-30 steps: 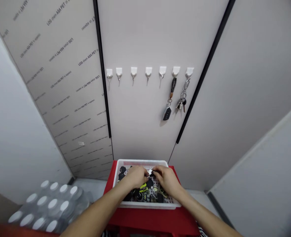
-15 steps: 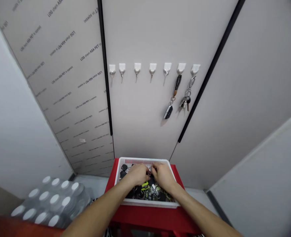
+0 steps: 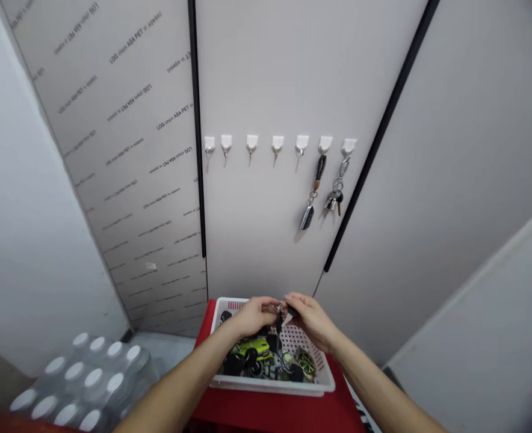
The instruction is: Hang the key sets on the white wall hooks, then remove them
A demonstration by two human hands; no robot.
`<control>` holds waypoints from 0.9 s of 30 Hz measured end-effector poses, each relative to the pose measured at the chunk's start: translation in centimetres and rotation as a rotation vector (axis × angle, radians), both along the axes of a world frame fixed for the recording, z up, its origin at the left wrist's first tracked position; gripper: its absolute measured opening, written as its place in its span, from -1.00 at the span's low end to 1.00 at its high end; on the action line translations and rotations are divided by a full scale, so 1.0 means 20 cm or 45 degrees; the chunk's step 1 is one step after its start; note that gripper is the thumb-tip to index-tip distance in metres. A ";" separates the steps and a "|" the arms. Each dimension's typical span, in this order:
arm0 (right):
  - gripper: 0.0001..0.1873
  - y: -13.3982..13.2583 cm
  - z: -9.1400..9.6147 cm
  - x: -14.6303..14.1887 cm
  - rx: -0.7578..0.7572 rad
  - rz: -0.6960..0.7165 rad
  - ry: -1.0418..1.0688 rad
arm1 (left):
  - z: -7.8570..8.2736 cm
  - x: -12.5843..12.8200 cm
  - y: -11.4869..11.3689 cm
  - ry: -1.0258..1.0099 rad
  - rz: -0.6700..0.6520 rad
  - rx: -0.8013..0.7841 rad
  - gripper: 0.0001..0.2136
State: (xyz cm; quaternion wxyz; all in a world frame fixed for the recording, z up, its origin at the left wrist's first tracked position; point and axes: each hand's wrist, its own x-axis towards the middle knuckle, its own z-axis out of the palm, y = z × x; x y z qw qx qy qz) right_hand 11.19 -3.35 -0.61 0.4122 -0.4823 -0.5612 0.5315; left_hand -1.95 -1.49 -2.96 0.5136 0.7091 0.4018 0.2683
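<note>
Both my hands meet above a white plastic basket (image 3: 272, 385) full of keys and key fobs, among them a lime-green fob (image 3: 253, 346). My left hand (image 3: 253, 315) and my right hand (image 3: 309, 318) are both pinched on a small dark key set (image 3: 280, 315) lifted just over the basket's far end. On the wall above runs a row of white hooks (image 3: 252, 143). A black car key on a strap (image 3: 312, 192) hangs from the second hook from the right, and a bunch of keys (image 3: 336, 191) hangs from the rightmost hook.
The basket rests on a red stool or stand (image 3: 275, 412). A shrink-wrapped pack of white-capped bottles (image 3: 79, 385) sits on the floor at the lower left. Grey wall panels with black seams stand close ahead and to both sides.
My hands have come up out of the basket with a key set pinched between them. The view has shifted, so the hooks sit lower in the picture.
</note>
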 end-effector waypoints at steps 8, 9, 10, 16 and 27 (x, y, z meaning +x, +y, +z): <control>-0.82 -0.03 -0.05 0.08 0.587 0.090 -1.113 | 0.03 -0.14 -0.05 0.656 -0.112 0.225 -0.79; -0.79 -0.05 -0.06 0.07 0.668 0.141 -1.159 | 0.02 -0.15 -0.06 0.708 -0.130 0.272 -0.79; -0.75 -0.07 -0.07 0.05 0.727 0.230 -1.172 | 0.02 -0.16 -0.06 0.734 -0.133 0.325 -0.80; -0.64 -0.11 -0.13 -0.09 0.715 0.582 -1.262 | -0.04 -0.19 -0.06 0.730 -0.041 0.463 -0.78; -0.58 -0.09 -0.11 -0.11 0.647 0.633 -1.411 | -0.03 -0.20 -0.07 0.686 -0.035 0.424 -0.76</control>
